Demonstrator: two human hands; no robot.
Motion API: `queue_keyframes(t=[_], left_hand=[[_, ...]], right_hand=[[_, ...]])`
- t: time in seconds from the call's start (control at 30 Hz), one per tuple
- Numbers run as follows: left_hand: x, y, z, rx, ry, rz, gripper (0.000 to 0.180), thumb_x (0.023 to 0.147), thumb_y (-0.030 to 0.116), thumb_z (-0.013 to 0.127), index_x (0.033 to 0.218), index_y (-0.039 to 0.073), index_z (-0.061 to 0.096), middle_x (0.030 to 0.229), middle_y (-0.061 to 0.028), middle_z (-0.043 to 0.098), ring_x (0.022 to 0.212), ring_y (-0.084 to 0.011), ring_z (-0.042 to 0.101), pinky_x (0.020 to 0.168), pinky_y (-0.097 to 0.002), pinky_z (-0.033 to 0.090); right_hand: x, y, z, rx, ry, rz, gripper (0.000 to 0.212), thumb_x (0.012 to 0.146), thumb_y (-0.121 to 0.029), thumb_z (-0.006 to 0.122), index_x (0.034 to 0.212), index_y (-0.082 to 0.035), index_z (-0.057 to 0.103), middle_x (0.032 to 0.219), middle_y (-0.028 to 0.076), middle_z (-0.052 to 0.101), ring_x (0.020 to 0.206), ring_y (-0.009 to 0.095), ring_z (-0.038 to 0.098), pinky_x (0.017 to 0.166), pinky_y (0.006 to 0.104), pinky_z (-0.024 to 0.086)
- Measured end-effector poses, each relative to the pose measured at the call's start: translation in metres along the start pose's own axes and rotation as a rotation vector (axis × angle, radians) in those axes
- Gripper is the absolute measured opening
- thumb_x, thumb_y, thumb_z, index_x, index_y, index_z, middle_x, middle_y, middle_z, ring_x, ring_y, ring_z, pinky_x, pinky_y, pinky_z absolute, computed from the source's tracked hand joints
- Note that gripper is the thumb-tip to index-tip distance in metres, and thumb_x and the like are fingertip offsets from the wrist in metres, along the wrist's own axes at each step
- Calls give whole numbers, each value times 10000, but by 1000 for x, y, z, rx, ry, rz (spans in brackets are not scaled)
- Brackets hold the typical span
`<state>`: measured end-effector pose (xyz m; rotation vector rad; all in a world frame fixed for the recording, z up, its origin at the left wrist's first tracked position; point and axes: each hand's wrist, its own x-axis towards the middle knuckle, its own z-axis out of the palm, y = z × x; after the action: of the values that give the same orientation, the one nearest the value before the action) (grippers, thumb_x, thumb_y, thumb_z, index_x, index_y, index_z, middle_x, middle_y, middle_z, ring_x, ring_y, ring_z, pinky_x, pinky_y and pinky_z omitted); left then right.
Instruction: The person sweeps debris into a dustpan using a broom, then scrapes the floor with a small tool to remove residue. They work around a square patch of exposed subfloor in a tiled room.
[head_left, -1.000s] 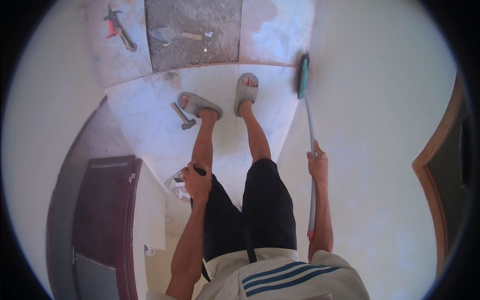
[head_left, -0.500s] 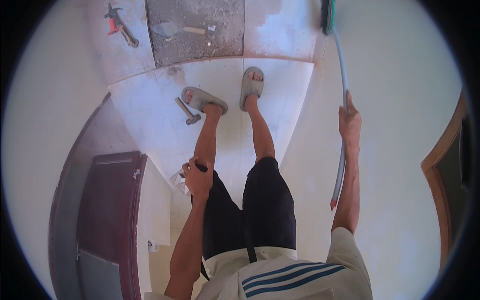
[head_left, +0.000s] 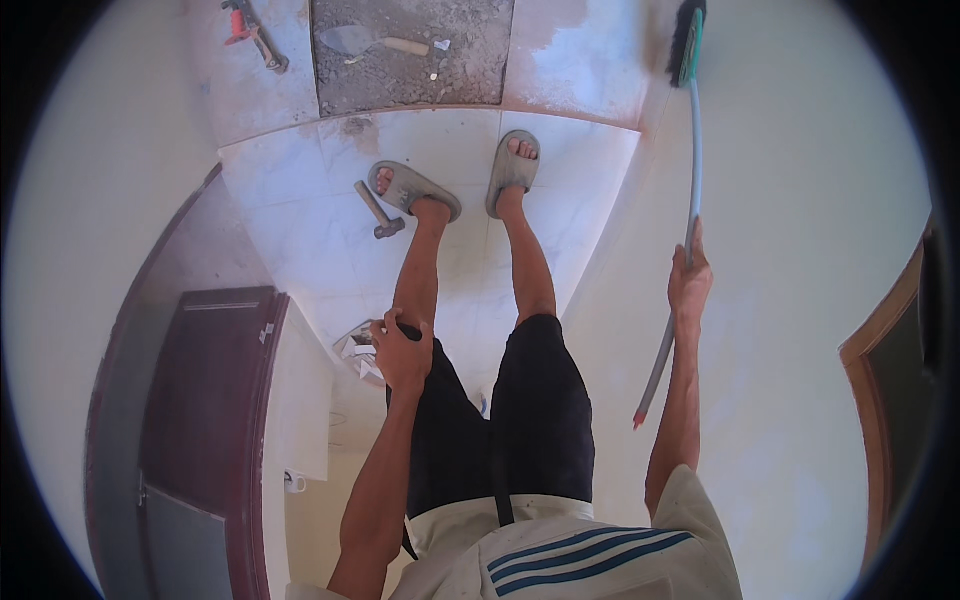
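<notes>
My right hand (head_left: 690,285) is closed round the pale grey handle of a long broom (head_left: 696,150). The green broom head with dark bristles (head_left: 687,45) is at the far right, by the wall and the floor's edge. The handle's red-tipped end (head_left: 640,420) sticks out below that hand. My left hand (head_left: 403,352) rests over my left knee at the hem of the dark shorts, fingers apart and holding nothing. Just beyond it, a hammer (head_left: 380,212) lies on the tiles beside my left sandal (head_left: 418,190).
Ahead, a trowel (head_left: 385,43) lies in an untiled patch of rubble (head_left: 420,80) among pale tiles (head_left: 570,90). A red and black tool (head_left: 255,38) lies left of it. A dark red cabinet door (head_left: 205,380) stands at left; tile scraps (head_left: 358,350) lie near my left hand.
The broom head has come nearer and my right hand has drawn back with the handle, whose red end swung left. My left hand stays on the knee. The view has shifted slightly.
</notes>
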<state>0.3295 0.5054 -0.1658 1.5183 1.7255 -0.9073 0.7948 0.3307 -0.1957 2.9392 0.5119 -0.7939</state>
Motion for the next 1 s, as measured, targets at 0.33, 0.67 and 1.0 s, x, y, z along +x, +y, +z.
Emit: queue_keyframes(t=[0.33, 0.67, 1.0], left_hand=[[6, 10, -4, 77, -54, -90, 572, 926, 400, 748, 1398, 133, 569, 1403, -207, 515, 1281, -442, 596, 987, -590, 578], [5, 7, 0, 70, -58, -65, 583, 930, 395, 746, 1421, 143, 558, 1424, -198, 492, 1276, -438, 596, 967, -590, 588], [5, 12, -8, 63, -47, -52, 571, 927, 392, 750, 1408, 141, 572, 1420, -189, 499, 1284, -430, 595, 973, -569, 591]], right_hand=[[-9, -44, -29, 438, -488, 332, 604, 1036, -155, 634, 1592, 35, 496, 636, 18, 525, 542, 117, 496, 521, 340, 474], [-53, -93, 28, 554, -494, 198, 594, 1053, -167, 633, 1619, -44, 505, 603, -21, 479, 450, 83, 421, 425, 309, 403], [-57, -118, 42, 305, -238, 46, 559, 1039, -100, 592, 1567, 63, 504, 890, 282, 727, 778, 331, 736, 713, 423, 555]])
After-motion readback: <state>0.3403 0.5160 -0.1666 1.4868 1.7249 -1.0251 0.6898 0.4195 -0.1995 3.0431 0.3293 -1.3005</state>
